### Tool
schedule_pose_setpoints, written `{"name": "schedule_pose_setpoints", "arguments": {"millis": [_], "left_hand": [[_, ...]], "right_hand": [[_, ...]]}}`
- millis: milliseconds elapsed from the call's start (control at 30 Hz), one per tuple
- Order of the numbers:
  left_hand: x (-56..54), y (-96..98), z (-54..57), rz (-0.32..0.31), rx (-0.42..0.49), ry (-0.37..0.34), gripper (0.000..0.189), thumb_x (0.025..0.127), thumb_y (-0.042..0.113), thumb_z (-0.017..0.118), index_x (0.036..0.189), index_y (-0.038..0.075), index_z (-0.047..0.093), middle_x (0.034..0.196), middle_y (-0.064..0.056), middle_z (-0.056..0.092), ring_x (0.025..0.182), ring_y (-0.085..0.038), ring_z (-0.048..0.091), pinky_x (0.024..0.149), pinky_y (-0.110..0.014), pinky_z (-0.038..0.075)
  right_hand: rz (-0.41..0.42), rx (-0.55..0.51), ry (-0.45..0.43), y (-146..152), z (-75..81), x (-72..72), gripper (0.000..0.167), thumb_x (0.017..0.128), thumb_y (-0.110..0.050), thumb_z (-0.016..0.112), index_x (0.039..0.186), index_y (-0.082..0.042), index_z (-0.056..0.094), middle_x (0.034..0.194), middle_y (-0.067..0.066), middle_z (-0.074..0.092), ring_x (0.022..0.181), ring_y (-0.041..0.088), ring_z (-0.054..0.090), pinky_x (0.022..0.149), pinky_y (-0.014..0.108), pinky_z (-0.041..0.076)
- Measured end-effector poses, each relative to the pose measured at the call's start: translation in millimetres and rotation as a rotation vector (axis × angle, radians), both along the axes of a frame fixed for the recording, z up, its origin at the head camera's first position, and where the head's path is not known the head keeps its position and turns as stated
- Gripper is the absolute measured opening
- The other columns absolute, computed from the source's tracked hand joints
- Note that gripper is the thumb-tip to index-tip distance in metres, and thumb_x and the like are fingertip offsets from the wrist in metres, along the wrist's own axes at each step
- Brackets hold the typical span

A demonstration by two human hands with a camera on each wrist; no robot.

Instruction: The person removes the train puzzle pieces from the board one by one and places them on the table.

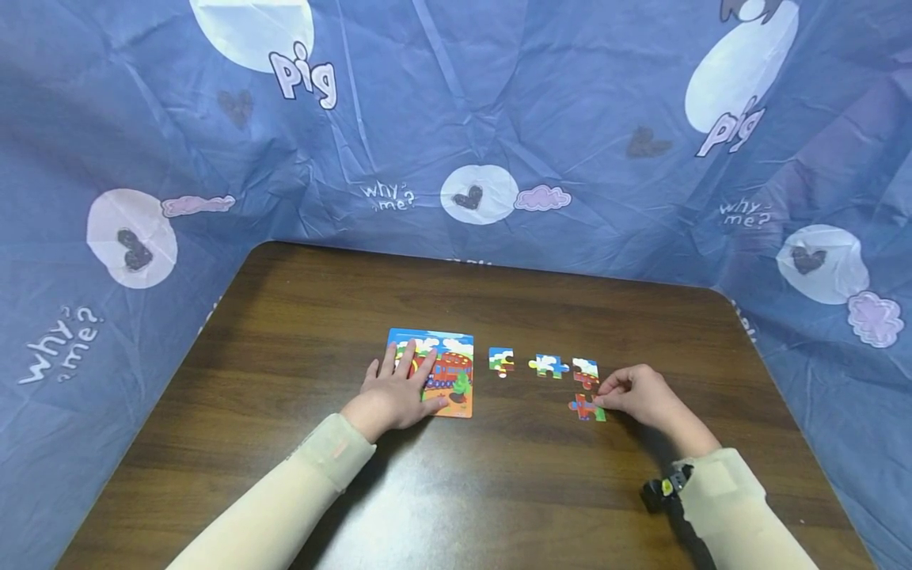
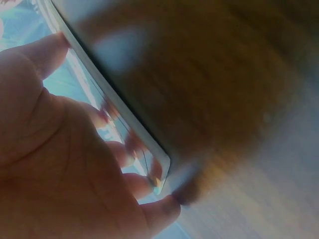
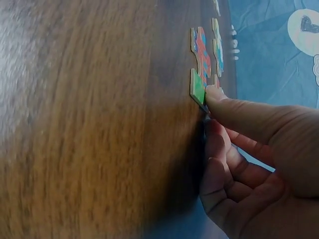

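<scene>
My left hand [image 1: 396, 395] lies with fingers spread over the left part of a puzzle picture board [image 1: 461, 360], which shows a red train under a blue sky. In the left wrist view, the fingertips [image 2: 145, 185] reach over the board's pale edge. My right hand [image 1: 644, 396] pinches the right edge of a red, blue and green jigsaw piece [image 1: 582, 407] between thumb and finger. Close up, its green corner [image 3: 198, 88] is at the thumb tip. Just above it lies a red and white jigsaw piece [image 1: 586, 367], close to the fingertips.
Between the board and the right hand lie two more jigsaw pieces, a green and blue one [image 1: 496, 356] and a white and blue one [image 1: 547, 364]. The brown wooden table [image 1: 499, 483] has a blue printed cloth [image 1: 399, 127] hanging around its back and sides.
</scene>
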State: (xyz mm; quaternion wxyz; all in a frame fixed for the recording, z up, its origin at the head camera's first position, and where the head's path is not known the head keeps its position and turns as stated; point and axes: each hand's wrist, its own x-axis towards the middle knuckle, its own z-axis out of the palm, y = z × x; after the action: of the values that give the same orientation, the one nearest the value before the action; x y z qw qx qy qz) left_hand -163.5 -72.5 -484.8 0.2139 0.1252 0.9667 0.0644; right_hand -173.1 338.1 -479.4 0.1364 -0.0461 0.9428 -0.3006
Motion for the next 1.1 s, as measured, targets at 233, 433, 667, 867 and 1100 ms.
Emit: {"name": "schedule_pose_setpoints", "arguments": {"millis": [233,433,667,867,1100], "left_hand": [[3.5,0.4,9.2,-0.002,-0.001,-0.005,0.084,0.1,0.069,0.041,0.166,0.025,0.011,0.169,-0.013,0.002,0.152,-0.04,-0.002,0.117,-0.059,0.011],[1.4,-2.3,3.2,0.002,0.009,0.008,0.086,0.098,0.072,0.039,0.166,0.026,0.01,0.169,-0.013,0.001,0.152,-0.042,-0.002,0.117,-0.059,0.01],[1.9,-0.9,6.1,-0.003,0.005,-0.005,0.084,0.1,0.068,0.041,0.166,0.025,0.011,0.169,-0.013,0.001,0.152,-0.041,-0.002,0.117,-0.059,0.011],[2.3,0.0,8.1,0.011,0.004,-0.021,0.086,0.099,0.069,0.041,0.166,0.025,0.009,0.169,-0.013,0.0,0.152,-0.04,-0.004,0.118,-0.057,0.009],[5.6,-1.2,8.0,-0.01,0.022,0.009,0.085,0.1,0.068,0.041,0.166,0.024,0.01,0.169,-0.014,0.001,0.152,-0.041,-0.002,0.118,-0.057,0.011]], "right_hand": [[-0.025,0.014,-0.017,-1.9,0.6,0.8,0.015,0.087,-0.02,0.083,0.083,-0.009,0.074,0.076,-0.001,0.066,0.071,0.019,0.055,0.065,0.035,0.046],[-0.006,0.018,-0.007,-1.0,2.4,0.4,0.018,0.089,-0.025,0.082,0.085,-0.009,0.073,0.077,0.0,0.065,0.072,0.019,0.055,0.064,0.036,0.045],[0.017,-0.045,0.011,-3.8,16.3,-1.7,0.017,0.094,-0.022,0.076,0.098,-0.005,0.073,0.083,0.002,0.068,0.075,0.019,0.06,0.066,0.038,0.049],[0.074,-0.143,0.057,-29.6,25.3,-7.1,0.015,0.095,-0.018,0.075,0.099,-0.004,0.073,0.084,0.006,0.07,0.073,0.022,0.064,0.064,0.036,0.052],[0.157,-0.174,0.069,-76.0,24.7,-18.7,0.011,0.094,-0.018,0.075,0.099,-0.007,0.074,0.084,0.002,0.068,0.074,0.02,0.061,0.065,0.037,0.05]]}}
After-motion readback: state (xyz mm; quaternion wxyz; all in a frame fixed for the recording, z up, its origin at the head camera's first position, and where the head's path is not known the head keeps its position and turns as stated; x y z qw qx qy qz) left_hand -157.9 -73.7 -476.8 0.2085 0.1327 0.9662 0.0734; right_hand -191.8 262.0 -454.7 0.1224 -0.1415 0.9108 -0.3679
